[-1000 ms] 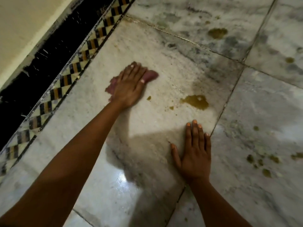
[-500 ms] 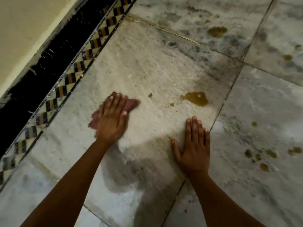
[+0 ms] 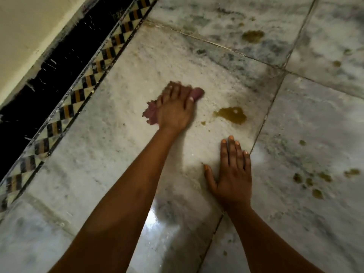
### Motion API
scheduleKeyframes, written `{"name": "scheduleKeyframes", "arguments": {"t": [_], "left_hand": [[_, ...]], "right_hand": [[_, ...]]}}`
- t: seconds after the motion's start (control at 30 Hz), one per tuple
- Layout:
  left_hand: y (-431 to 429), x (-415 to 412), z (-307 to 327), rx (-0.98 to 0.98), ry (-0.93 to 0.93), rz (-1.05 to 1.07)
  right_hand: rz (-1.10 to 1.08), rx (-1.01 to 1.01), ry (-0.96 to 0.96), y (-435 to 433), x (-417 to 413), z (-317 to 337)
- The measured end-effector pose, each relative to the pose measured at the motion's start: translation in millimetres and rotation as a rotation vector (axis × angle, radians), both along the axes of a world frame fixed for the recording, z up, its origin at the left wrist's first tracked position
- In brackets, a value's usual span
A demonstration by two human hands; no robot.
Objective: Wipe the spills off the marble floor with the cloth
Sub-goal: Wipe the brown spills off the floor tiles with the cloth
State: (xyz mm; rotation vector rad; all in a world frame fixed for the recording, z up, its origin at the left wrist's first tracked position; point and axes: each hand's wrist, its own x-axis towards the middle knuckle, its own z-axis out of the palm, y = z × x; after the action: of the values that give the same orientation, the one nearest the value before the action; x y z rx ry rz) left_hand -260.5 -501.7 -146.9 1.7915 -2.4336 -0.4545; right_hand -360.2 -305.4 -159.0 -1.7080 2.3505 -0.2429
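Left hand (image 3: 173, 112) is pressing flat on the pinkish cloth (image 3: 150, 113), fingers extended, not gripping. Right hand (image 3: 232, 178) is lying palm-down, fingers straight, on the marble floor (image 3: 118, 144). Brown spill (image 3: 231, 114) is sitting just right of the cloth.

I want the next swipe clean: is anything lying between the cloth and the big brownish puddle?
Nothing visible. Only bare marble separates the cloth under the left hand from the puddle; the right hand rests flat nearer, off that line.
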Motion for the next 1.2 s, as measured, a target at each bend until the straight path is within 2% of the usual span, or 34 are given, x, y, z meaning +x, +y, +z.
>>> {"name": "scheduleKeyframes", "arguments": {"t": [0.1,0.23,0.4,0.5,0.6,0.7,0.77,0.93,1.0,1.1,1.2], "left_hand": [[49,38,4,-0.123,-0.085,-0.189],[34,75,-12,-0.211,-0.147,-0.049],[-12,17,-6,-0.090,-0.083,-0.021],[24,-7,-6,-0.055,-0.078,-0.114],[76,16,3,-0.026,-0.079,-0.279],[79,60,7,-0.118,-0.172,-0.400],[63,69,1,-0.177,-0.201,-0.420],[22,1,-14,-0.141,0.079,-0.125],[8,-36,-14,-0.129,0.130,-0.083],[6,-92,-11,-0.083,0.131,-0.169],[32,-104,-12,-0.074,0.090,-0.436]], "right_hand": [[-0.002,-0.014,-0.019,0,-1,-1],[0.007,-0.055,-0.036,2,-2,-4],[0.004,-0.092,-0.015,5,0,-8],[0.004,-0.098,-0.053,3,0,-6],[-0.048,-0.114,-0.092,7,-3,2],[-0.147,-0.087,-0.048,14,-18,3],[-0.104,-0.070,-0.028,21,-28,-3],[-0.059,-0.086,-0.016,23,-33,-9],[-0.055,-0.089,-0.033,22,-35,-8],[-0.061,-0.088,-0.045,21,-36,-6],[-0.081,-0.085,-0.054,22,-34,-5]]}}
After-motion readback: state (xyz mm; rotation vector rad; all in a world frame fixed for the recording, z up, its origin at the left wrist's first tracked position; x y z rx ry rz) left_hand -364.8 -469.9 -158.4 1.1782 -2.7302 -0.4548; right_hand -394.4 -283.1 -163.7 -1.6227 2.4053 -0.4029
